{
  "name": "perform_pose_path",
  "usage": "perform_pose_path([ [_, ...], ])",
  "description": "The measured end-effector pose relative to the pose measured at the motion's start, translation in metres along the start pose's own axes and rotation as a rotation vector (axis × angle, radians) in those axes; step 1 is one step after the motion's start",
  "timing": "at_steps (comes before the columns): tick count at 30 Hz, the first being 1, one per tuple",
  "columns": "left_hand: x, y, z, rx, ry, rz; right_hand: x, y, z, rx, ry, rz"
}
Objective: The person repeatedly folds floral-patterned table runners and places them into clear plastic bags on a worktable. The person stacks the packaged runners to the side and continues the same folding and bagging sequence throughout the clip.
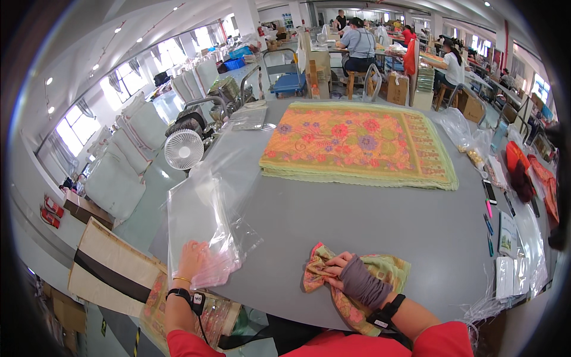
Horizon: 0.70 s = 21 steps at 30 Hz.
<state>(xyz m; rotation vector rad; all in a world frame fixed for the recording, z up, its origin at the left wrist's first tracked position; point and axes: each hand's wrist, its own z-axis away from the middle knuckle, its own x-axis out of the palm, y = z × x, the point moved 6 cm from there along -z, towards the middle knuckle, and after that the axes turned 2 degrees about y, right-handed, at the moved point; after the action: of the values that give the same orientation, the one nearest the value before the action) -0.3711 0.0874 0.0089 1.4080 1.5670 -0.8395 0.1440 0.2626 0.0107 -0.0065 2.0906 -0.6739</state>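
Note:
My left hand (pixel 191 260) is at the near end of a stack of clear plastic bags (pixel 199 208) on the table's left side. Its fingers are bent and closed on the bag film; the fingertips are partly lost in the glare. My right hand (pixel 344 271), in a grey wrist sleeve, grips a bunched floral cloth (pixel 386 268) in yellow-green and pink near the table's front edge. Beyond both hands lies a neat flat pile of floral cloths (pixel 351 140), orange with pale green borders.
A white fan (pixel 184 149) stands beyond the table's left edge. Along the right lie a phone (pixel 489 192), pens (pixel 489 225), a booklet (pixel 507 233) and loose plastic film (pixel 470 134). A floral-covered board (pixel 160 303) is at lower left. Several people work at tables farther back.

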Motion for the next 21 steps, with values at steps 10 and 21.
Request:
perform_pose_path([
  [10,-0.086,0.077,-0.136,-0.039,0.205,0.294,-0.001,0.002,0.007,-0.038,0.037,0.045],
  [21,0.055,0.342,-0.075,0.147,-0.28,0.475,-0.102,-0.003,0.066,0.094,0.325,0.008],
])
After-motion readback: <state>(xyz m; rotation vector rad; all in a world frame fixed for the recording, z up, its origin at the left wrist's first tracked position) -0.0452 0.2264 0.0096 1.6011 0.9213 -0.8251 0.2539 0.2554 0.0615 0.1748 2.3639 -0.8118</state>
